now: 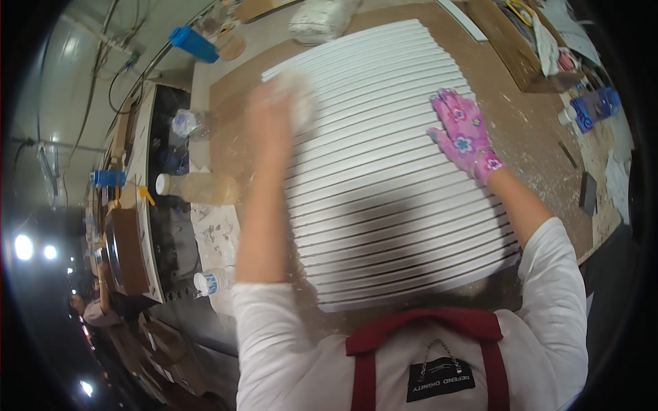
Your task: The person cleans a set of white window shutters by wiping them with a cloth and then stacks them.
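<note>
A row of long white strips [384, 164] lies side by side across the brown board, with narrow dark gaps between them. My left hand [271, 113], bare and smeared by motion, is at the far left ends of the strips. It grips a wadded white rag [301, 103], which is blurred as well. On the right ends of the strips my right hand [462, 130] rests flat, fingers stretched out, in a pink flowered glove. Nothing shows in its grasp.
Plastic bottles [199, 188] stand along the left edge, and a blue bottle [195, 44] is at the far left. A white bundle [322, 20] lies beyond the strips. To the right are a wooden box [521, 51], another bottle [593, 109] and a dark block [588, 193].
</note>
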A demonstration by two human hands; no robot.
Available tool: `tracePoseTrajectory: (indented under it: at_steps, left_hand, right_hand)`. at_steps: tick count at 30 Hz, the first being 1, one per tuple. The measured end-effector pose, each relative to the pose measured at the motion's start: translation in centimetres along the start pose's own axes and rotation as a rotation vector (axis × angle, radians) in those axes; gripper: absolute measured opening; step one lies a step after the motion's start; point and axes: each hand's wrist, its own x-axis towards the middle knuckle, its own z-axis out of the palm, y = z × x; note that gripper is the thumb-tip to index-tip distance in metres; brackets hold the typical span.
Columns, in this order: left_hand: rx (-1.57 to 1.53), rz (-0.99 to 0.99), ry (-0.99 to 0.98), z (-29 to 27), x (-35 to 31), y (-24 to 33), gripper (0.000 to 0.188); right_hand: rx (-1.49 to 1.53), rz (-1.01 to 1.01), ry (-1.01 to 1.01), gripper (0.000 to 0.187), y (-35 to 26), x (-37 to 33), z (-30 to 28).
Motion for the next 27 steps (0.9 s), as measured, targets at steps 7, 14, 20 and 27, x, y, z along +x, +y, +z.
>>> tracePoseTrajectory:
  at_steps: [7, 14, 20, 27]
  left_hand:
    - [0.514, 0.428, -0.11, 9.7, -3.4, 1.4, 0.041]
    - [0.669, -0.156, -0.29, -4.2, -1.4, -13.2, 0.042]
    - [0.044, 0.125, -0.171, 6.0, -1.3, -0.3, 0.041]
    - [0.398, 0.0, -0.141, 0.0, -2.2, -8.7, 0.041]
  right_hand:
    - [-0.014, -0.009, -0.005, 0.057, -0.8, 0.1, -0.5]
    - [0.002, 0.019, -0.045, 0.058, -1.8, 0.3, -1.1]
    - [0.026, 0.009, -0.05, 0.056, -2.0, 0.8, -1.1]
    - [0.019, 0.034, -0.035, 0.057, -0.9, 0.3, -1.2]
